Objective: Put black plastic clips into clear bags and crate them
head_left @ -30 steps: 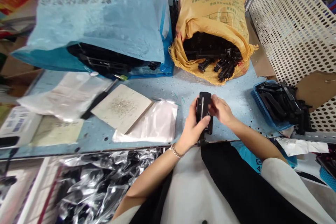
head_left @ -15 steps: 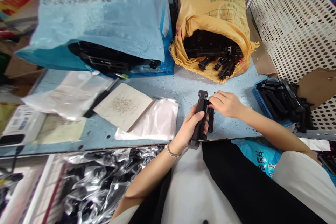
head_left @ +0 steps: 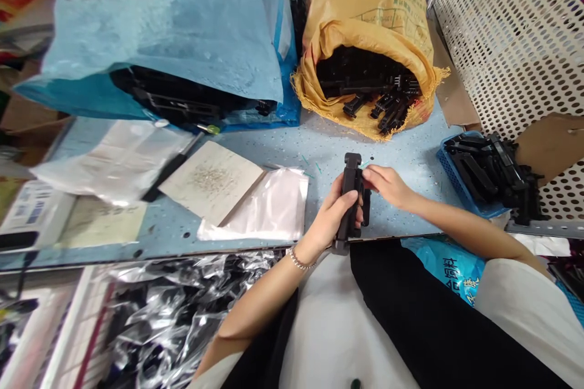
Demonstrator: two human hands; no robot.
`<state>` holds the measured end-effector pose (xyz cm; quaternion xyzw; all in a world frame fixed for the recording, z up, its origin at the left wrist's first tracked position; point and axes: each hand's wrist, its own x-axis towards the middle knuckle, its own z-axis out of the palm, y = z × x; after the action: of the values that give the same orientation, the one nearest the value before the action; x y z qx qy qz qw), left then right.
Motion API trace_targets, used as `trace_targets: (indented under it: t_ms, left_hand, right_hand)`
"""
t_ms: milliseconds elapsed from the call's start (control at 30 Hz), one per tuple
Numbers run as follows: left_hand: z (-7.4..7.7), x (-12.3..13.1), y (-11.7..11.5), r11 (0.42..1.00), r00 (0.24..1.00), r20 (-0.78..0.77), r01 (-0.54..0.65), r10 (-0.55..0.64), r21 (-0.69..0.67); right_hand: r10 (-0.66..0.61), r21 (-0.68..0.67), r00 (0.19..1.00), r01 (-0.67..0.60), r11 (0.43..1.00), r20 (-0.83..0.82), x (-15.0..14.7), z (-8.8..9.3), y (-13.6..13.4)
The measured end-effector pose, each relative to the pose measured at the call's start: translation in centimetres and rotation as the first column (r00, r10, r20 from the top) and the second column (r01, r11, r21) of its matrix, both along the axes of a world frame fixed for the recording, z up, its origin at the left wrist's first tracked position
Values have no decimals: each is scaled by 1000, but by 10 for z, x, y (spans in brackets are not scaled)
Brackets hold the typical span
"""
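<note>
My left hand (head_left: 332, 219) is wrapped round a long black plastic part (head_left: 350, 177) held upright over the front edge of the blue table (head_left: 319, 146). My right hand (head_left: 385, 185) pinches the same part near its upper end from the right side. A second black strip runs alongside the part between the two hands. A bracelet sits on my left wrist.
A tan woven sack (head_left: 369, 36) of black parts lies open behind the hands. A blue sack (head_left: 173, 30) lies to its left. A blue basket (head_left: 474, 182) of black parts stands at right by a perforated white panel (head_left: 515, 42). A board with small screws (head_left: 212, 181) and clear bags (head_left: 269, 206) lie at left.
The black part has turned from its flat face towards me to edge-on, with its lower end now past the table edge. My right hand stretched out, then drew back in.
</note>
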<state>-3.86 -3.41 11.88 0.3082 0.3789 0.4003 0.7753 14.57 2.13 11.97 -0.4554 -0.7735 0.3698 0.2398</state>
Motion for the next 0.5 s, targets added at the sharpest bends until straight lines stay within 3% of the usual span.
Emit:
trace_targets:
  t_ms: [67,133,167,233,300,367,400,433,500]
  left_hand:
    - [-8,0,4,997,997,-18,-69,69,23]
    - [-15,-4,10,992,992,-34,-123,124,33]
    - [-17,-7,13,990,989,-38,-141,142,31]
    - [-18,-12,17,988,987,-39,-153,153,11]
    - [-16,-13,18,989,989,-24,-145,145,-12]
    - [-16,-10,15,990,990,-13,-142,142,-10]
    - [-16,-8,12,988,988,-18,-154,154,4]
    - [-18,-6,10,985,984,-34,-172,172,25]
    - [-24,-3,5,968,966,-107,-222,234,115]
  right_hand:
    - [-21,-157,997,10,988,-73,-5,-6,-8]
    - [23,-186,998,-34,982,-59,-6,-3,-18]
    - [67,-125,998,-68,990,-12,-6,1,-23]
    - [155,126,973,-177,976,170,-6,9,-34]
    - [203,347,909,-334,876,363,-10,11,-45]
    - [210,455,857,-440,774,471,-15,3,-54]
    - [214,467,843,-464,753,493,-18,-3,-57]
    - [220,455,841,-467,758,495,-20,-11,-60]
    - [241,345,867,-409,845,437,-22,-27,-63]
